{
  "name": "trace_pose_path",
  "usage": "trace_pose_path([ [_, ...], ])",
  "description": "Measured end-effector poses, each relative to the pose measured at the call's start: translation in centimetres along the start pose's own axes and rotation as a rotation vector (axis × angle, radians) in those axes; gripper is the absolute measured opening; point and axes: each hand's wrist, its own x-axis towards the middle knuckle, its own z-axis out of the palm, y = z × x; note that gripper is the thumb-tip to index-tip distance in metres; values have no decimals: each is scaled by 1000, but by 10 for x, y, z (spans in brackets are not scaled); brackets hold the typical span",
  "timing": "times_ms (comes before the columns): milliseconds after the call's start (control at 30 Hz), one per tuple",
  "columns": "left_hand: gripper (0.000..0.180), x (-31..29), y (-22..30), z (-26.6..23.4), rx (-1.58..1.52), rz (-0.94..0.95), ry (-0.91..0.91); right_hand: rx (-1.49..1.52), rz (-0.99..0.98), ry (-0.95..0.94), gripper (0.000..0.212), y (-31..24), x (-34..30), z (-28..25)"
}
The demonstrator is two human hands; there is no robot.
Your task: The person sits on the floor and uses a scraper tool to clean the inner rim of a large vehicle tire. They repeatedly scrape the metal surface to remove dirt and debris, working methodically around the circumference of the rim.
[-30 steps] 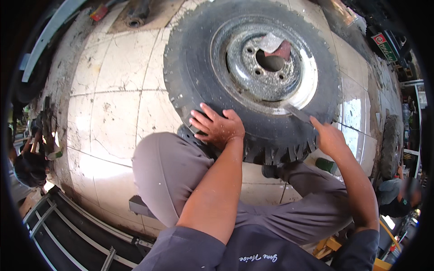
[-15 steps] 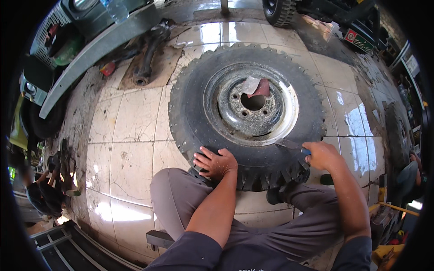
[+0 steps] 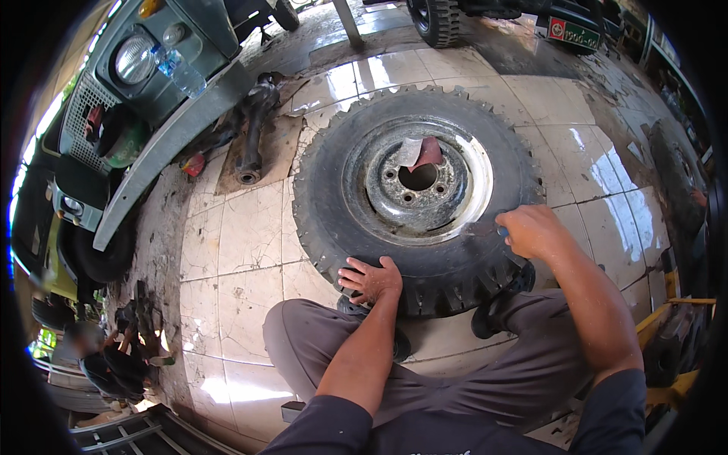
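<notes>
A large knobbly tire (image 3: 324, 201) on a steel wheel rim (image 3: 377, 199) lies flat on the floor before my knees. Fingers spread, my left hand (image 3: 371, 280) rests on the tire's near left sidewall. My right hand (image 3: 532, 229) is closed around the blue handle of a scraper (image 3: 481, 227). The scraper's blade is at the rim's near right edge, where it meets the tire; whether it touches is too blurred to tell. Bare, whitish metal shows along the rim's right side. A folded piece of sandpaper (image 3: 428, 152), reddish and grey, lies by the centre hole.
At the left stands a vehicle front with a grey bumper (image 3: 163, 133) and a plastic bottle (image 3: 180, 73) on it. A metal axle part (image 3: 254, 125) lies on cardboard (image 3: 279, 155). Another person (image 3: 114, 364) sits far left. A post (image 3: 347, 23) and another vehicle's wheel (image 3: 434, 21) stand beyond.
My view has shifted, showing more of the vehicle at left. My right hand and the scraper have moved slightly up along the rim's edge. The left hand stays on the tire.
</notes>
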Motion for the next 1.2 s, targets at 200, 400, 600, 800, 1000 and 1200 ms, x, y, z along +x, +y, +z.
trace_pose_path([
  [200, 101, 0, -10, -20, 25, 101, -239, 0, -41, -8, 28, -5, 12, 45],
  [400, 105, 3, -13, -24, -23, 119, -284, 51, -13, 7, 31, -5, 14, 49],
  [600, 108, 6, -12, -25, -7, 122, -342, 57, -47, 11, 31, -3, 18, 46],
  [800, 125, 18, -15, -21, 47, 123, -424, 82, -24, -27, 24, -5, 26, 57],
  [1000, 144, 21, -10, -40, 182, 201, -571, 123, 3, 54, 25, -8, 30, 53],
  [1200, 155, 22, -7, -51, 269, 187, -622, 114, -2, 51, 29, -8, 35, 38],
])
